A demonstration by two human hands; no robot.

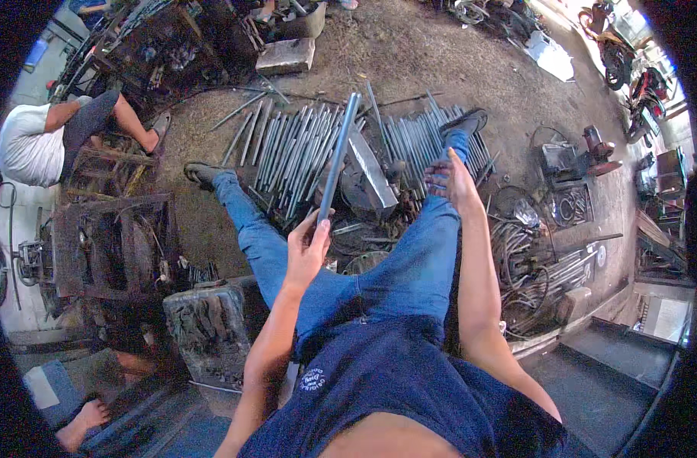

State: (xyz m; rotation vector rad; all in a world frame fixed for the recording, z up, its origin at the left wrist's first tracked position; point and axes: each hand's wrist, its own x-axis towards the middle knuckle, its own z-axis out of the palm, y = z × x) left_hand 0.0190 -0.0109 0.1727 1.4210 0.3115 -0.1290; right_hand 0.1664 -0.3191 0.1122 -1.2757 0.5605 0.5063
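Observation:
My left hand (309, 243) is closed around the lower end of a long grey metal rod (339, 156), which tilts up and away from me. My right hand (453, 183) is over my right lower leg, thumb raised apart from the fingers, with nothing visible in it. Between my spread legs lies a rectangular steel block (371, 172), its far end beside the rod. Left of the block, many similar rods form a loose pile (295, 156) on the ground. A second pile of rods (413, 145) lies to its right, partly hidden by my right foot and hand.
A person in a white shirt (32, 145) sits at the far left. Another person's hand (93, 414) shows at the lower left. A stone block (286, 56) lies beyond the rods. Coiled cables and bars (527, 263) are at my right; motorcycles (650, 99) stand far right.

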